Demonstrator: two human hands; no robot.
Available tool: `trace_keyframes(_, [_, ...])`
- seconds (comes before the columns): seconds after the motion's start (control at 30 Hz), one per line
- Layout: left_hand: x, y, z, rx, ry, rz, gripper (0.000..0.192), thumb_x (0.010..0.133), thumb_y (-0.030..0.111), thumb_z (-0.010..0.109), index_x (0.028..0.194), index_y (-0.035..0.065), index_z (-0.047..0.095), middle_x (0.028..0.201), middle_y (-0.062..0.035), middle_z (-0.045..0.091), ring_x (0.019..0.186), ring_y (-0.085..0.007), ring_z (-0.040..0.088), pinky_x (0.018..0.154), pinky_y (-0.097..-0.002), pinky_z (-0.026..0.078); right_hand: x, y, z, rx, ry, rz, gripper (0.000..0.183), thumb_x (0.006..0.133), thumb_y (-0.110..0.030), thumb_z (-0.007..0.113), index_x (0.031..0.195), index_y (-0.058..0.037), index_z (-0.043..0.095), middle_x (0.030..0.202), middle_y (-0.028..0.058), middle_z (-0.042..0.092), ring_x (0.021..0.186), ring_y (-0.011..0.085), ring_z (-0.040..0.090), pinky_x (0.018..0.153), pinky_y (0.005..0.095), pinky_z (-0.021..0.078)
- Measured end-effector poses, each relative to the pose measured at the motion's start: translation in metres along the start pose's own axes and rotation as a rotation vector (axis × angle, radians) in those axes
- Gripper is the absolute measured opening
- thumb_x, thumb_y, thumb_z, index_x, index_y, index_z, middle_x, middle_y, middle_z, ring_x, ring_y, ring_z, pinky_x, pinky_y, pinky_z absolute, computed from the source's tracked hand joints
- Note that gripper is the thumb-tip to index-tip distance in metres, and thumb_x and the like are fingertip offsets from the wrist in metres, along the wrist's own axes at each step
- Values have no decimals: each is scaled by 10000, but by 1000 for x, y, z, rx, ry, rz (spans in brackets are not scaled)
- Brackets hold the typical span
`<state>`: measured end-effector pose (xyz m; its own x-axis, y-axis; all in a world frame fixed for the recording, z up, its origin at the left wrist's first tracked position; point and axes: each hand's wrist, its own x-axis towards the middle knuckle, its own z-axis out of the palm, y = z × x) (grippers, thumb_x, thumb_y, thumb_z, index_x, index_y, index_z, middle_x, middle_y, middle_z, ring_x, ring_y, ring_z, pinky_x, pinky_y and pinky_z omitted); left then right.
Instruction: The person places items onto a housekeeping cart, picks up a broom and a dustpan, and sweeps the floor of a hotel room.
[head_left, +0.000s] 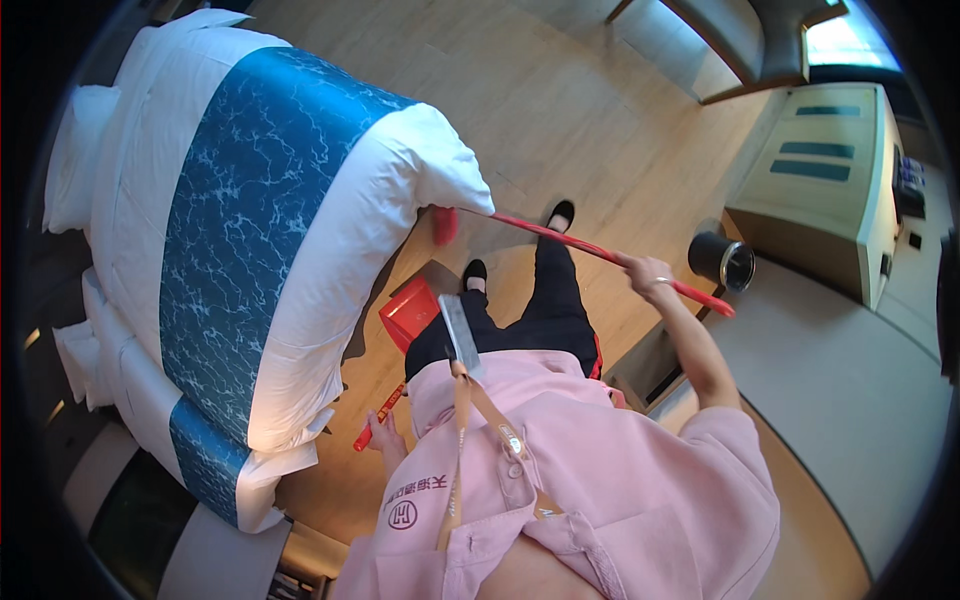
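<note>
My right hand (646, 279), with a bracelet at the wrist, grips a long red broom handle (559, 236) near its upper end. The broom's red bristle head (445, 226) rests on the floor by the foot of the bed, partly under the overhanging white duvet (397, 165). My left hand (384, 431) holds a red stick handle (388, 403) low at my left side. A red dustpan (409, 311) is on the floor beside my left leg, open towards the broom head. My leg and shirt hide where that handle meets the pan.
A bed with a blue marbled runner (262, 172) fills the left side; another bed (210, 450) stands beyond it. To the right are a dark waste bin (720, 262), a pale cabinet (810, 180) and a long counter (817, 375). A chair (720, 45) stands at upper right. Wood flooring (555, 112) runs between.
</note>
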<state>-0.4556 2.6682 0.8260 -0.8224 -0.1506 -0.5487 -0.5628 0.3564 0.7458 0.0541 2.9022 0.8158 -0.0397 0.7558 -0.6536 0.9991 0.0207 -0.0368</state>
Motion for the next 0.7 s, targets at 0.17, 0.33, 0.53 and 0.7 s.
trace_keyframes(0.17, [-65, -20, 21, -154, 126, -19, 244, 744, 107, 579, 941, 17, 466, 905, -121, 478, 723, -245, 525, 611, -303, 520, -19, 133, -72, -82, -49, 161, 350, 777, -219, 468, 1114, -309, 447, 741, 114, 582, 709, 276, 570, 599, 396, 439])
trace_keyframes(0.33, [-145, -51, 49, -272, 234, -5, 259, 746, 108, 579, 961, 16, 467, 906, -128, 481, 724, -252, 530, 594, -301, 526, 24, 185, -149, -264, 92, 101, 407, 772, -196, 474, 1162, -283, 397, 701, 126, 570, 656, 292, 573, 563, 398, 450])
trace_keyframes(0.53, [-223, -76, 83, -277, 323, -133, 249, 736, 97, 580, 945, 18, 471, 894, -128, 491, 743, -263, 538, 580, -304, 529, 138, 105, -239, -230, 49, -301, 446, 772, -176, 468, 1187, -280, 341, 696, 124, 571, 649, 291, 570, 545, 399, 451])
trace_keyframes(0.7, [-262, -100, 120, -269, 422, -291, 197, 724, 71, 565, 882, 11, 464, 832, -108, 479, 669, -212, 517, 572, -313, 536, 282, 39, -251, -524, 249, -512, 431, 776, -177, 462, 1172, -305, 347, 742, 122, 580, 689, 280, 577, 567, 380, 463])
